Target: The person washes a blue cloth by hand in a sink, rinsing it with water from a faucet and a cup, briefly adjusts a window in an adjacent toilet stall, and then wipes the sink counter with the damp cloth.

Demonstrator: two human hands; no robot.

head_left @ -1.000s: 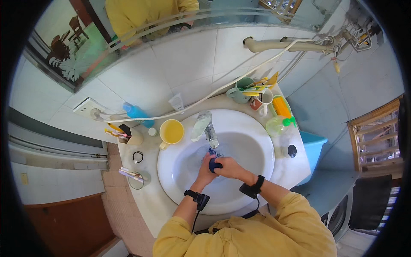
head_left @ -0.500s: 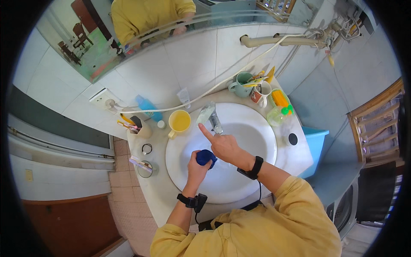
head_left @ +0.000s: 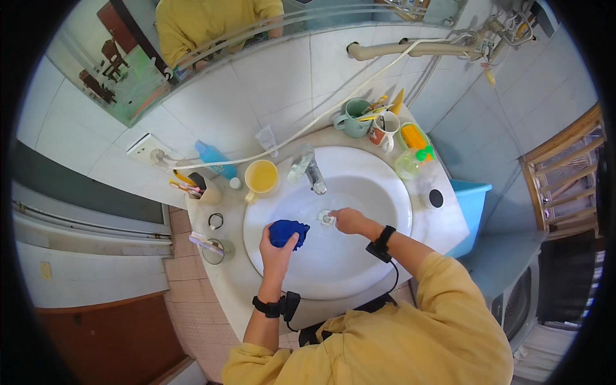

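My left hand (head_left: 274,252) is closed around a bunched dark-blue cloth (head_left: 289,234), raised over the left side of the white oval washbasin (head_left: 253,260). Down in the bowl, my right hand (head_left: 351,221) has most of its fingers curled in, and the index finger reaches to the drain (head_left: 326,218). Nothing shows in the right hand. Whether the fingertip touches the drain cover I cannot tell. Behind the drain stands the faucet (head_left: 316,176), its handle tilted up to the left; I see no clear stream from it.
Left of the faucet stand a yellow mug (head_left: 261,176) and a blue bottle (head_left: 215,159). A glass with toothbrushes (head_left: 219,251) is at the counter's left edge. Back right are a green mug (head_left: 352,119), a patterned mug (head_left: 384,130) and a pump bottle (head_left: 408,164).
My right hand has dropped from near the faucet handle to the drain. My left hand has shifted left with the blue cloth, which now shows more spread out. The view has shifted slightly.
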